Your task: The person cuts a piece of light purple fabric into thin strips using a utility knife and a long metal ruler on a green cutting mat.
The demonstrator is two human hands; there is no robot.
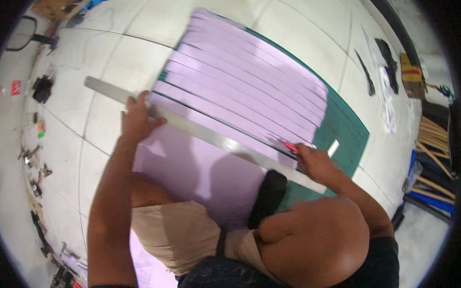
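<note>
A long metal ruler [225,141] lies slantwise across a lilac sheet [205,160], its far-left end reaching past the sheet over the tiles. My left hand [138,117] grips the ruler near that end, thumb and fingers apart across it. In my right hand [317,164], closed near the ruler's other end, is a red-handled cutter knife [290,147]; its blade is too small to make out clearly. Beyond the ruler, several lilac strips [248,82] lie side by side with narrow slits between them. A green cutting mat [347,135] shows beneath them.
A small white stick-like piece [333,148] shows beside my right hand. My dark-covered foot [269,196] rests on the sheet. Across the tiled floor [131,58], scattered tools lie at left; a black blade-shaped tool [365,73] and wooden sticks [433,147] are at right.
</note>
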